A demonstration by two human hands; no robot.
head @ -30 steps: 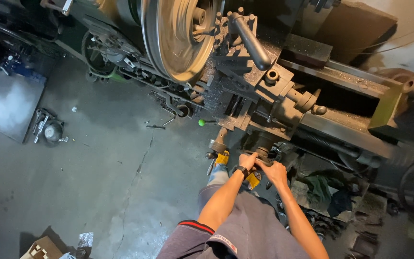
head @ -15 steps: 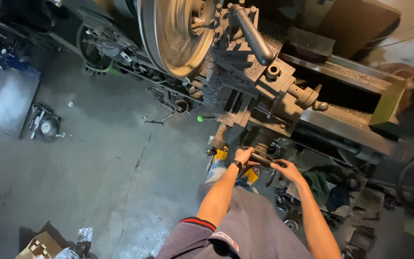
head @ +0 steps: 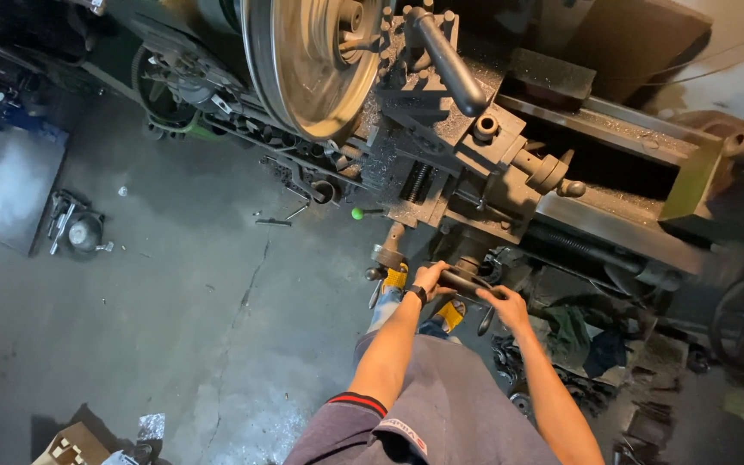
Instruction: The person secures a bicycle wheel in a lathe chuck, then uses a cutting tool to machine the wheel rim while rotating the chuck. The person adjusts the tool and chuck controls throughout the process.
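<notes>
Concrete floor, lathe (head: pixel 475 155); both hands (head: pixel 430 277) (head: pixel 505 306) grip its handwheel (head: pixel 465 282)

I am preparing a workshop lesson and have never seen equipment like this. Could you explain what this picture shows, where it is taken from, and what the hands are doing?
The picture comes from a camera worn on the person's head, looking down. The big grey machine is a metal lathe; its large round disc looks blurred, as if spinning. The left hand and right hand both grip a dark handwheel on the lathe's front. A lever with a green knob sticks out nearby. Below lies a cracked concrete floor with small metal parts scattered on it.
</notes>
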